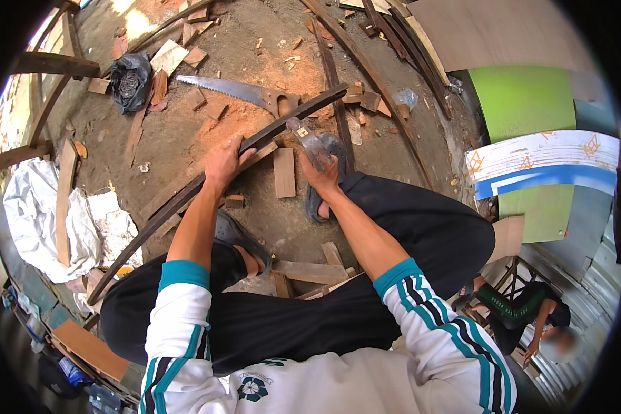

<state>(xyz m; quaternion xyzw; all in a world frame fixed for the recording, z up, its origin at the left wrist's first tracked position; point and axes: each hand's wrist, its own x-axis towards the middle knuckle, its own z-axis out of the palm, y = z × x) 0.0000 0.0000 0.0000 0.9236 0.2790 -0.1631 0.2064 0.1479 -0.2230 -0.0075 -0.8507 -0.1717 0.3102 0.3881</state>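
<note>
My left hand (224, 163) is closed around a long dark wooden strip (186, 196), which slants from beside my left knee up to the far middle. In my right hand (320, 174) is a hammer (313, 147); its head lies close to the strip's near side, and I cannot tell whether they touch. Under the strip runs a lighter board (261, 154), partly hidden by it and my left hand. A small flat wood block (284, 173) lies on the ground between my hands. Just beyond the strip rests a handsaw (234, 90) with a wooden handle.
Sawdust and wood offcuts (370, 101) litter the ground. Long dark beams (372, 69) lie to the far right. At the left are a black plastic bag (130, 83) and a white sack (45, 214). Green panels (521, 103) stand right; another person (524, 310) crouches at lower right.
</note>
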